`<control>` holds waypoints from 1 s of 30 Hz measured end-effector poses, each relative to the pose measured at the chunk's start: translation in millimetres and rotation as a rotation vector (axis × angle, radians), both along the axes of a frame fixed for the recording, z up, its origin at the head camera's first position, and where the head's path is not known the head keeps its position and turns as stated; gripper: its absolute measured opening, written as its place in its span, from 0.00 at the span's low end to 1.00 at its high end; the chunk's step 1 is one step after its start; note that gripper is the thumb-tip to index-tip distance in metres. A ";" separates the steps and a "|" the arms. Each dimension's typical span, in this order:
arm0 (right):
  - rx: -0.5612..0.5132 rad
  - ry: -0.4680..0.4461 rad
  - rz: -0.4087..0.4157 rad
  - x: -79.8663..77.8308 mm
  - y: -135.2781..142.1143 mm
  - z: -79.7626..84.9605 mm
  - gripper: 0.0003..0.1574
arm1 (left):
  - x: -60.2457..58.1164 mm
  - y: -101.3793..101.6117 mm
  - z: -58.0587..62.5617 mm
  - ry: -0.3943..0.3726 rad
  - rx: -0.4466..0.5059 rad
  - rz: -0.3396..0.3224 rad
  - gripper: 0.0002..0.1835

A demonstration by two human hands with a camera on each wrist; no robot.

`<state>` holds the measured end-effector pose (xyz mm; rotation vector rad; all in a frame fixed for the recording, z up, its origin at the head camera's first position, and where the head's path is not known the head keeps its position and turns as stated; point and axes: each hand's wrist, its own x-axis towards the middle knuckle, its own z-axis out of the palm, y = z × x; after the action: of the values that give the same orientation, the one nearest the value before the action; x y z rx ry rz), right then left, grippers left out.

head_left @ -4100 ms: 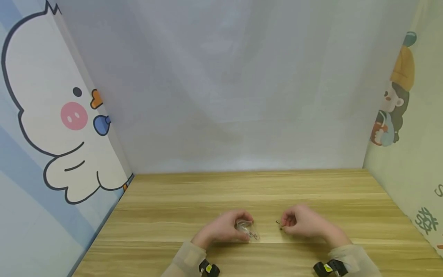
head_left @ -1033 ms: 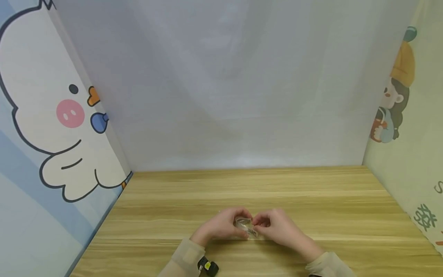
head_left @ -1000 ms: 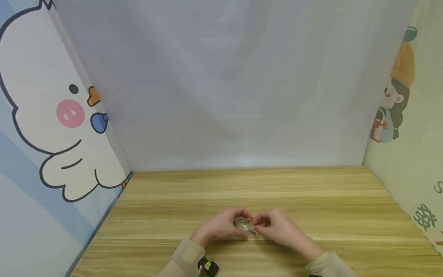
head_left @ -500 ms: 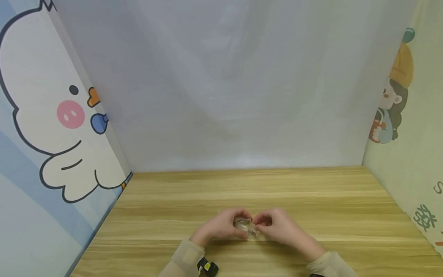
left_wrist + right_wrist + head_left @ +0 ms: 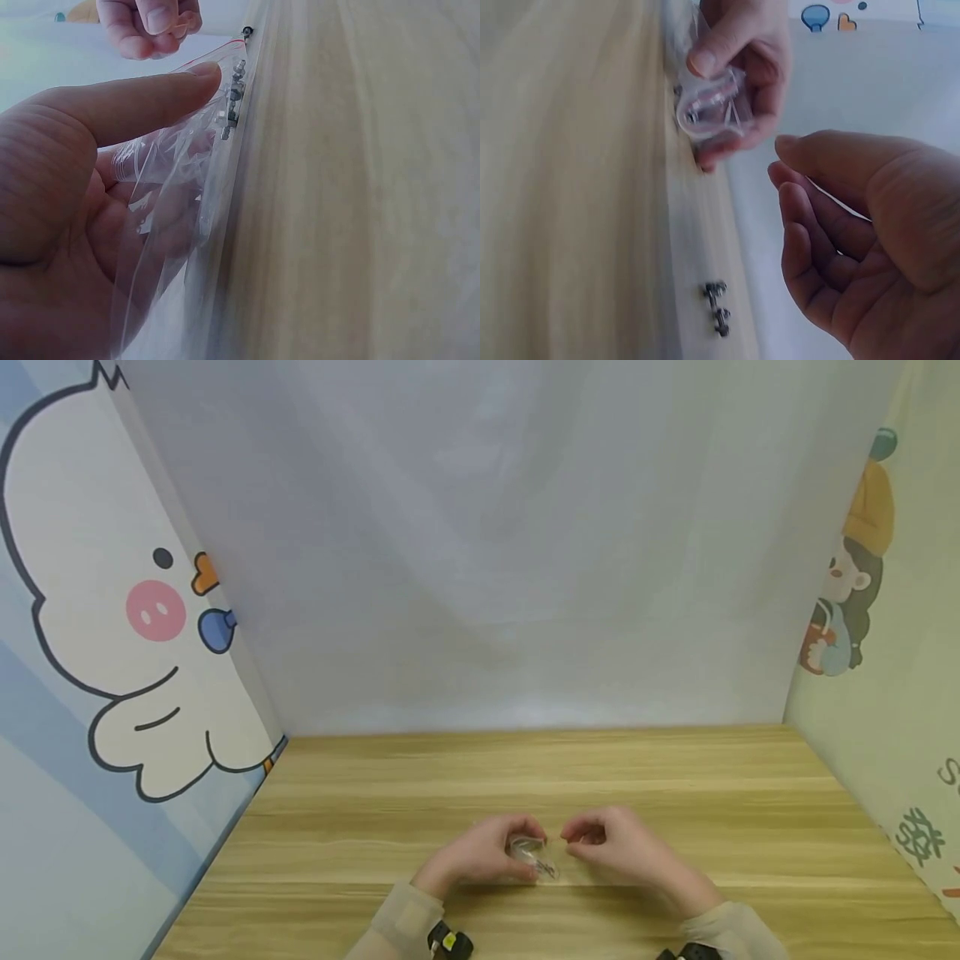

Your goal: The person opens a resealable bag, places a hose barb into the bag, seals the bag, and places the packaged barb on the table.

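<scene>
My left hand (image 5: 480,856) holds a small clear plastic zip bag (image 5: 169,176), its thumb across the side near the red-lined mouth. Several small metal screw-like pieces (image 5: 234,97) show at the bag's mouth end, apparently inside. Just to the right of the bag, my right hand (image 5: 633,856) hovers over the table. Its fingers are loosely curled, with the thumb tip close to the index finger and nothing visible between them. In the right wrist view, a few similar metal pieces (image 5: 716,307) lie on the surface below that hand; the head view hides them.
The wood-grain table (image 5: 420,768) runs back to a pale grey curtain (image 5: 525,610). Side panels carry cartoon prints, a white duck (image 5: 90,568) on the left and a child in a hat (image 5: 847,577) on the right.
The right hand came from the right to the bag's mouth, stayed there, and has now drawn back slightly to the right. The left hand keeps holding the bag in nearly the same place.
</scene>
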<state>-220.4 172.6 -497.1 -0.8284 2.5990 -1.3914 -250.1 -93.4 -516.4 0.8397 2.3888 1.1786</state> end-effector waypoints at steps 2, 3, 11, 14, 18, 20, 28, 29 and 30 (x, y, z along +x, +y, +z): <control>0.000 -0.007 -0.002 -2.4 6.6 0.7 0.09 | 0.3 0.3 0.3 0.002 -0.003 0.001 0.25; 0.004 -0.007 -0.006 -4.0 9.9 0.5 0.09 | 0.5 0.4 0.4 0.002 -0.003 0.001 0.25; 0.030 -0.032 -0.022 -15.4 37.7 -3.3 0.09 | 1.7 -0.4 -0.3 -0.006 0.006 0.002 0.25; 0.047 -0.041 -0.023 -17.9 46.5 -3.8 0.08 | 2.3 -0.6 -0.6 -0.007 0.010 0.002 0.25; 0.083 -0.043 -0.038 -19.3 54.5 -4.5 0.08 | 3.1 -0.4 0.0 -0.016 0.022 0.000 0.25; 0.096 -0.042 -0.040 -19.6 57.8 -5.3 0.07 | 3.0 -0.3 -0.1 -0.019 0.027 -0.001 0.25; 0.126 -0.051 -0.013 -22.1 67.1 -7.5 0.05 | 1.5 -0.2 0.0 -0.018 0.023 -0.001 0.25; 0.126 -0.052 -0.009 -22.5 67.8 -7.8 0.05 | 1.5 -0.2 0.2 -0.018 0.024 -0.001 0.25; 0.126 -0.054 -0.006 -22.8 68.3 -8.0 0.05 | 1.4 -0.3 0.2 -0.018 0.024 -0.002 0.25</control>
<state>-243.2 240.9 -505.1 -0.7560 2.6178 -1.2184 -248.8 -93.7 -516.2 0.8351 2.3636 1.2120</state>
